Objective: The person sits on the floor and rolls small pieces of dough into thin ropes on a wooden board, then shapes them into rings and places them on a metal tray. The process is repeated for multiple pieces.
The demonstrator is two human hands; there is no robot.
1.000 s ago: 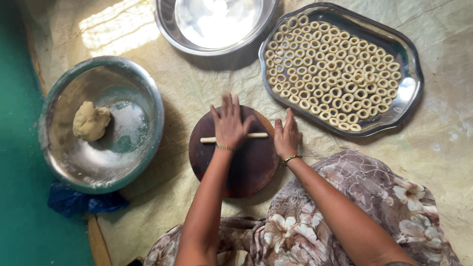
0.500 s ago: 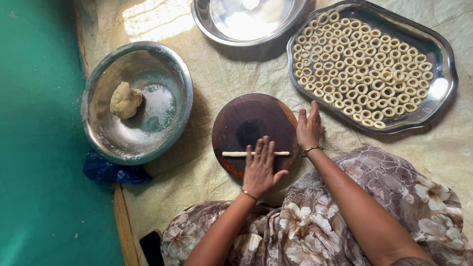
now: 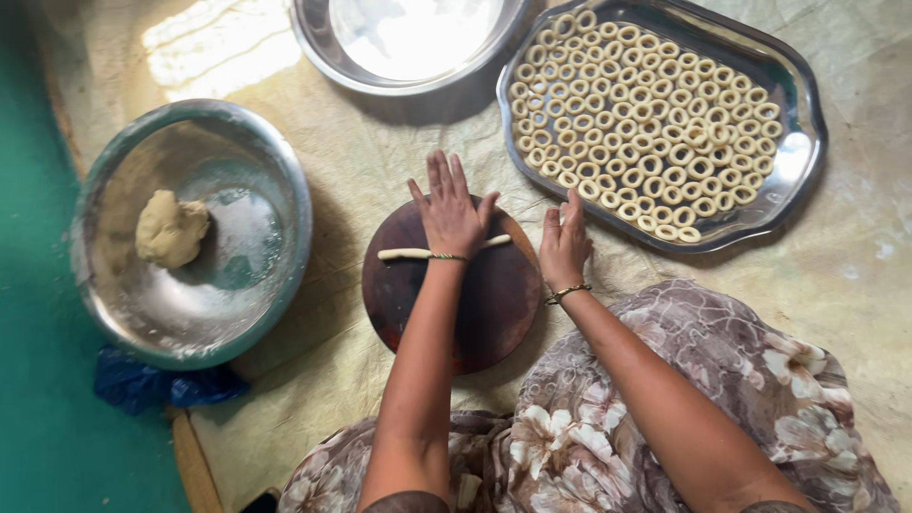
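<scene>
Spread over the floor is a pale, creased plastic sheet (image 3: 380, 161), with a green floor strip (image 3: 38, 285) seen along the left. Three metal vessels are counted. One large round steel basin (image 3: 266, 285) is set at the left, and one beige dough lump (image 3: 171, 228) is held in it. One shiny round plate (image 3: 328, 47) is cut off by the far edge. One scalloped oblong steel tray (image 3: 803, 152) is placed at the far right, and it is filled with many small dough rings (image 3: 646, 123) laid in close rows, too many to be counted surely. One dark round wooden board (image 3: 484, 304) is seen in the middle, near the knees, which are covered by floral cloth (image 3: 665, 380). One crumpled blue rag (image 3: 161, 385) is tucked beside the basin. One thin dough rope (image 3: 404, 254) is stretched across the board; its middle is hidden under the left hand (image 3: 451, 214), which is pressed flat on it with fingers spread wide. The right hand (image 3: 565, 242) is laid flat at the board's right edge, fingers close together, nothing being held. A thin bangle is worn on each wrist.
</scene>
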